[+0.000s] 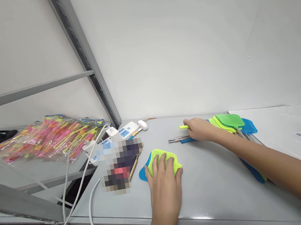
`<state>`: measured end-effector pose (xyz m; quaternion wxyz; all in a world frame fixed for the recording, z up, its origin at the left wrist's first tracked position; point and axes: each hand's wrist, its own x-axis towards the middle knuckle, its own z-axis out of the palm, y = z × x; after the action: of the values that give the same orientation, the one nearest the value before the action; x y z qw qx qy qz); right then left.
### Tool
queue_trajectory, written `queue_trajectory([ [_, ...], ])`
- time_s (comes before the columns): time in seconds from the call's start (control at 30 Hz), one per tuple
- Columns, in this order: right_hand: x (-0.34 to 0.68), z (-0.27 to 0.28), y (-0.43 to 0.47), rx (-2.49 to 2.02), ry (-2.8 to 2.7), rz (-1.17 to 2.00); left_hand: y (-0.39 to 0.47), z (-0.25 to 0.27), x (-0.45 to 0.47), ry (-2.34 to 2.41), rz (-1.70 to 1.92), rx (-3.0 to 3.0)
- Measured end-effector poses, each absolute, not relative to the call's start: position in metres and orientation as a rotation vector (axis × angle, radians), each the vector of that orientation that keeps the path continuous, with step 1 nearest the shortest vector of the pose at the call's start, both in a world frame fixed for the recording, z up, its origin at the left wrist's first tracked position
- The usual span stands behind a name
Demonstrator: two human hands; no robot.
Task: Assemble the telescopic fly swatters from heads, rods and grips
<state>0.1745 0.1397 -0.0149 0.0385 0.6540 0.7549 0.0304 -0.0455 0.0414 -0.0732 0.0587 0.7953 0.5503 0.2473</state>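
Note:
My left hand (164, 180) lies with fingers spread over a yellow-green fly swatter head (163, 155), which has a perforated face. Beneath it, the edge of a blue swatter head (142, 174) sticks out on the left. Farther right, my right hand (198, 129) is closed around a yellow-green handle (183, 127), whose end shows past the thumb. Metal rods (178, 139) and a blue handle (187, 140) lie just below that hand. Behind my right forearm is a pile of green, yellow-green and blue fly swatters (229, 120), partly hidden by the arm.
White power strips (130, 128) with plugs and cables stand at the left, beside a blurred patch (123, 167). A small white case (142, 124) is near the wall. Bagged colourful items (52, 135) fill the left shelf. White plastic packaging (293, 130) covers the right side.

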Motion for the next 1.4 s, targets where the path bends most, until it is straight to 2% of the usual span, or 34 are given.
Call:
queue_trajectory([
  [0.4, 0.163, -0.007, 0.162, 1.669, 2.452, -0.176, 0.041, -0.071, -0.044, 1.669, 0.695, 2.385],
  [0.57, 0.157, 0.0, 0.161, 1.699, 2.444, -0.007, 0.04, -0.071, -0.044, 1.653, 0.735, 2.372],
  [0.7, 0.166, 0.031, 0.139, 1.854, 2.43, 0.192, 0.039, -0.071, -0.045, 1.622, 0.809, 2.364],
  [0.8, 0.178, 0.054, 0.103, 2.039, 2.464, 0.216, 0.036, -0.068, -0.048, 1.471, 0.986, 2.358],
  [0.87, 0.18, 0.06, 0.073, 2.22, 2.652, 0.04, 0.032, -0.062, -0.048, 1.259, 1.165, 2.29],
  [0.97, 0.17, 0.052, 0.028, 2.244, 2.917, -0.427, 0.021, -0.051, -0.042, 1.039, 1.293, 2.008],
  [1.1, 0.142, 0.025, -0.01, 2.056, 3.005, -1.257, 0.004, -0.04, -0.027, 0.902, 1.113, 1.757],
  [1.17, 0.131, 0.011, -0.018, 2.074, 2.957, -1.542, -0.001, -0.037, -0.022, 0.815, 0.995, 1.692],
  [1.3, 0.122, -0.007, -0.023, 2.302, 2.816, -1.806, -0.004, -0.039, -0.019, 0.756, 0.844, 1.548],
  [1.4, 0.124, -0.013, -0.024, 2.386, 2.808, -1.737, -0.003, -0.041, -0.02, 0.739, 0.8, 1.537],
])
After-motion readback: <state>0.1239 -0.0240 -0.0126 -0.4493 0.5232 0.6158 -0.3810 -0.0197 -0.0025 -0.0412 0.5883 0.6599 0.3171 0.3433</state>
